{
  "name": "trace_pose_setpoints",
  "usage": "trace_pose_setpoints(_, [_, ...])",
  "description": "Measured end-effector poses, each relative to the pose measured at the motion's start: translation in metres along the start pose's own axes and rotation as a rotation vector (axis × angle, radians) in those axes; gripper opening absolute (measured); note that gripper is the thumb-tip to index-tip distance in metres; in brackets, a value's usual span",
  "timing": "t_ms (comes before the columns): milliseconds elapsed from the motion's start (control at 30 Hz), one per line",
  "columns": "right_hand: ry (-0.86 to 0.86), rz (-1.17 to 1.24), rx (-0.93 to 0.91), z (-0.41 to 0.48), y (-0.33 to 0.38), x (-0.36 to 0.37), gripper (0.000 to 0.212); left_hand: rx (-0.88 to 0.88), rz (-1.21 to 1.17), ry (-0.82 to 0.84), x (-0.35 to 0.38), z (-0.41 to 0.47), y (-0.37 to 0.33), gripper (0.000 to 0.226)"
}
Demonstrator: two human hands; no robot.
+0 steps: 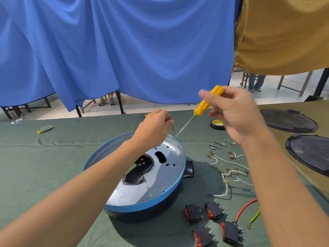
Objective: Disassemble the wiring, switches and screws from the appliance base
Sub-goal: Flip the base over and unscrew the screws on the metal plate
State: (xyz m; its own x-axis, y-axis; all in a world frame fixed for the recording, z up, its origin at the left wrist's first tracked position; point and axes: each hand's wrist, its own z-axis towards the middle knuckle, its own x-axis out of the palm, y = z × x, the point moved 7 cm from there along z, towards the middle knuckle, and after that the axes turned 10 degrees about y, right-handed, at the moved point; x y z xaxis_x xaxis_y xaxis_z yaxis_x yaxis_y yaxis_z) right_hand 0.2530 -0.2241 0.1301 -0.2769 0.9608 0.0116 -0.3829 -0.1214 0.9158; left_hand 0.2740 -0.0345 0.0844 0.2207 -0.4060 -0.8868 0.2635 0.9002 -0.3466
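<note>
On green cloth, listed left to right: utility knife [45, 129], far left, well apart from the work; appliance base [156, 186], upside down at mid-table, silver plate bare and showing open holes; left hand [153, 129], above the base's far rim, thumb and fingertips pressed together, pinching a thin dark piece [172, 128], probably a screw, hanging point-down; screwdriver [207, 102], yellow handle, long axis slanting from upper right to lower left, tip just beside the pinched piece; right hand [236, 113], fingers curled round the handle, blurred; tape roll [217, 124], beyond; screws [220, 144], white wires [229, 168], switches [211, 221], four, and a red-and-green wire [249, 211], all right of the base; black covers [288, 120], two, far right. Judgement: the row of screws lay rightward of the pinching fingers, near the right wrist; the left hand would have to cross that way to set the piece down.
</note>
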Motion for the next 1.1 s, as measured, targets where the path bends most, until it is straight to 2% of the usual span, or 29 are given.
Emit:
trace_pose_setpoints(67, [-0.048,0.264,0.02,0.001,-0.004,-0.016,0.021,0.016,-0.076,-0.028,-0.002,0.002,-0.014,0.019])
trace_pose_setpoints(133, [-0.039,0.295,0.069,0.002,-0.009,-0.026,0.019,0.01,-0.167,-0.052,-0.002,0.005,-0.026,0.019])
trace_pose_setpoints(167, [-0.023,0.187,0.086,0.002,-0.012,-0.028,0.018,-0.001,-0.226,-0.064,-0.001,0.006,-0.031,0.018])
trace_pose_setpoints(267, [0.041,-0.45,0.108,0.003,-0.022,-0.024,0.021,-0.022,-0.411,-0.086,0.003,0.01,-0.046,0.013])
trace_pose_setpoints(300, [0.056,-0.59,0.115,0.003,-0.026,-0.02,0.018,-0.025,-0.469,-0.084,0.005,0.011,-0.051,0.013])
trace_pose_setpoints(400, [0.091,-0.571,0.138,0.004,-0.037,-0.014,0.008,-0.053,-0.564,-0.068,0.013,0.012,-0.057,0.02])
trace_pose_setpoints(500, [0.061,-0.567,0.165,0.007,-0.047,-0.018,0.01,-0.081,-0.591,-0.055,0.021,0.011,-0.056,0.022])
trace_pose_setpoints(600, [0.018,-0.64,0.198,0.01,-0.058,-0.03,0.007,-0.08,-0.468,-0.005,0.029,0.012,-0.052,0.029])
trace_pose_setpoints(800, [0.061,-1.113,0.464,0.01,-0.109,-0.048,0.008,-0.102,0.038,0.218,0.053,0.001,-0.02,0.036])
trace_pose_setpoints(933, [0.074,-1.23,0.505,0.009,-0.132,-0.034,0.023,-0.097,0.039,0.211,0.055,-0.006,-0.011,0.036])
trace_pose_setpoints(1100, [0.11,-1.315,0.506,0.012,-0.145,-0.024,0.023,-0.07,0.082,0.229,0.044,-0.008,-0.002,0.038])
